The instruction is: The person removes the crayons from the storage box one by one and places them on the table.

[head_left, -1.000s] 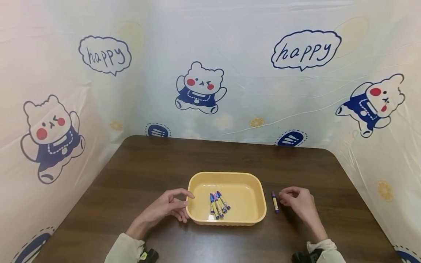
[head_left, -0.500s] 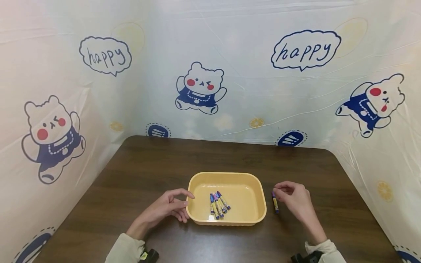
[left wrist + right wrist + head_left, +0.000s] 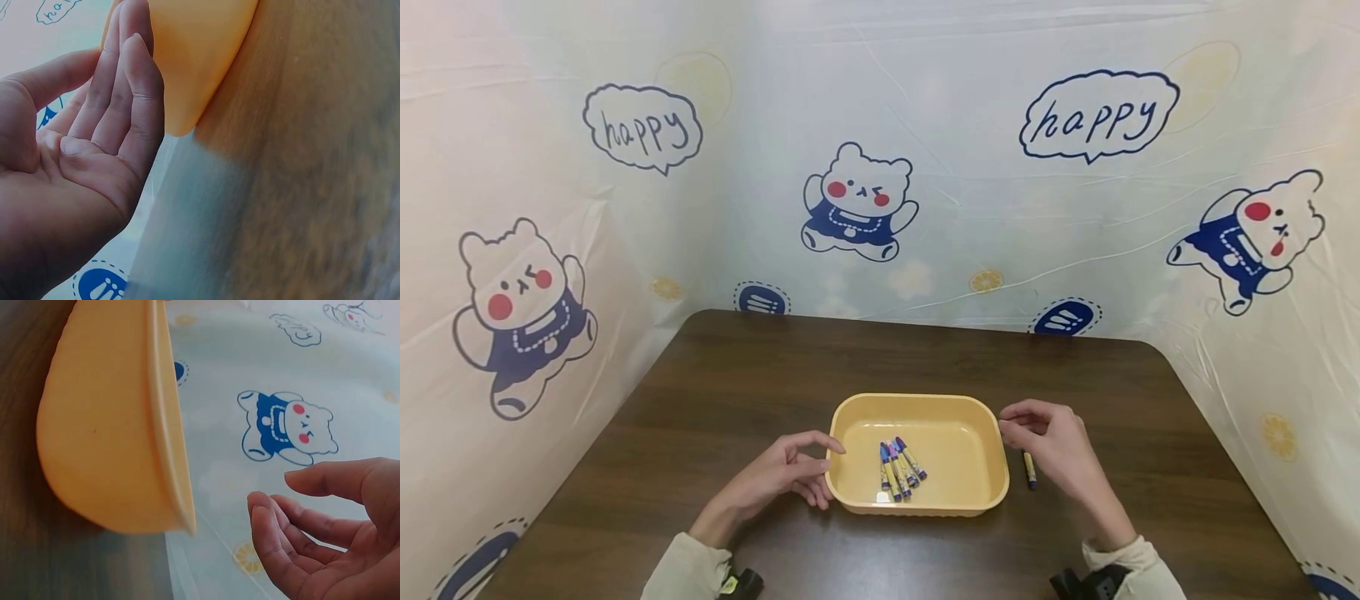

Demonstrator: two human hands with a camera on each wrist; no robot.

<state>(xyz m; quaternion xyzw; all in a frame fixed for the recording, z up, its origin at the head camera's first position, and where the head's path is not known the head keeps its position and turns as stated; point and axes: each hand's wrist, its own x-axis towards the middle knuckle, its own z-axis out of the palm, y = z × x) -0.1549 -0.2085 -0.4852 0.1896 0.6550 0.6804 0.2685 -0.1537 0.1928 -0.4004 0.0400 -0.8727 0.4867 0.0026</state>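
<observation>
A yellow tray [image 3: 925, 508] rests on the table with several crayons [image 3: 897, 471] in a loose bundle, blue and purple with yellow wrappers. At its left end, my left hand [image 3: 778, 475] holds the rim, one fingertip over the inside and the others against the outer wall. My right hand [image 3: 1052, 437] hovers beside the tray's right rim, thumb apart from the loosely bent fingers and nothing between them in the right wrist view. One more crayon [image 3: 1029, 472] lies on the table just below this hand, its upper end hidden behind it.
The dark wooden table [image 3: 760, 367] has rounded far corners. A pale curtain [image 3: 970, 200] printed with bears and "happy" bubbles surrounds its back and sides. A dark wrist camera [image 3: 1090, 583] is strapped at the right sleeve.
My right hand has moved left, from right of the loose crayon, past its upper end, to the tray's right rim. The crayon and the left hand have stayed put.
</observation>
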